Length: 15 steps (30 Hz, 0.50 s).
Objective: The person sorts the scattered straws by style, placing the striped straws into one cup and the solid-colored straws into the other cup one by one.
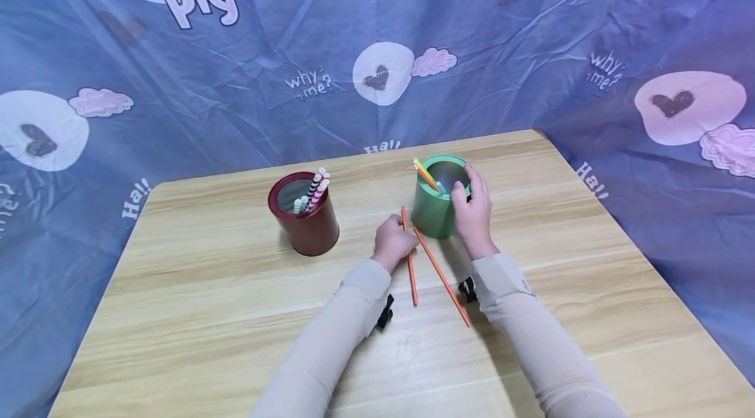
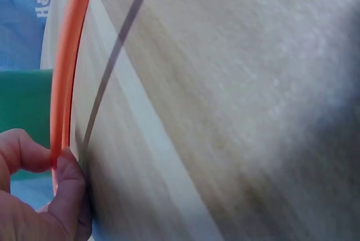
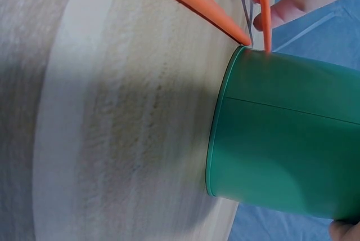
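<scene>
My left hand (image 1: 394, 243) pinches an orange straw (image 1: 412, 284) between thumb and finger, and the straw slants up off the wood in the right wrist view. A second orange straw (image 1: 442, 277) lies on the table just right of it, its far end by the base of a green can (image 1: 433, 215). My right hand (image 1: 473, 211) grips that can at the right side of its rim, thumb at the near edge. The can stands upright with several yellow, orange and blue straws (image 1: 426, 175) leaning to its left side.
Left of the hands stands a dark red can (image 1: 312, 231) with several striped straws (image 1: 317, 192) inside. The wooden table (image 1: 206, 300) ends at the back against a blue printed cloth (image 1: 330, 123), which also hangs at both sides.
</scene>
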Each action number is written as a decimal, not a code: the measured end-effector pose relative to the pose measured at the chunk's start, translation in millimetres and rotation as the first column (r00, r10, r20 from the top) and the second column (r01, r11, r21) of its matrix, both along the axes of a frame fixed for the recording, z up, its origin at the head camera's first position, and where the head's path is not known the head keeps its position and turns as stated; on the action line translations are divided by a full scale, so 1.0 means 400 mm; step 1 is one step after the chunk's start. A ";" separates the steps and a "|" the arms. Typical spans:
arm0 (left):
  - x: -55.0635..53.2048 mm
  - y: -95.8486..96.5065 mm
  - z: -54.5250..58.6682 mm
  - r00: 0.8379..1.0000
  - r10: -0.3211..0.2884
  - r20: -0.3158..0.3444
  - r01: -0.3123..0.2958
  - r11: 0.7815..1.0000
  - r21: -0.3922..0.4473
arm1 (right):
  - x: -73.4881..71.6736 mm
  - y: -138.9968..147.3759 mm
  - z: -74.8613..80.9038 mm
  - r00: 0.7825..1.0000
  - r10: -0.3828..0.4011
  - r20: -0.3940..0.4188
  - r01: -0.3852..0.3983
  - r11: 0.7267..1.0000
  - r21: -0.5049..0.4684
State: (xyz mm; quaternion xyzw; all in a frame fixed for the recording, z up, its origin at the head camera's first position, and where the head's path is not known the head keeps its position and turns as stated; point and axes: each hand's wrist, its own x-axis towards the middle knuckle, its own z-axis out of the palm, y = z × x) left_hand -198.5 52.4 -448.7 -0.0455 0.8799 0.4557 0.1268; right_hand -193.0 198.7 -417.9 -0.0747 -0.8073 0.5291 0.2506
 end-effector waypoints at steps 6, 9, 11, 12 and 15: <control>-0.005 -0.017 -0.014 0.991 0.068 0.116 -0.099 0.953 0.285 | 0.000 0.000 -0.001 1.000 -0.001 0.009 0.001 1.000 -0.005; -0.006 -0.025 -0.016 0.981 0.079 0.177 -0.142 0.913 0.382 | 0.001 0.000 -0.003 1.000 0.005 0.017 -0.005 1.000 -0.011; -0.007 -0.030 -0.017 0.978 0.068 0.198 -0.149 0.889 0.432 | 0.001 0.000 -0.003 1.000 0.004 0.015 -0.004 1.000 -0.012; -0.007 -0.032 -0.017 0.976 0.061 0.208 -0.152 0.879 0.453 | 0.001 0.001 -0.003 1.000 0.003 0.011 -0.003 1.000 -0.012; -0.010 -0.040 -0.019 0.971 0.046 0.234 -0.158 0.859 0.487 | 0.000 0.000 -0.002 1.000 0.002 -0.004 -0.002 1.000 -0.008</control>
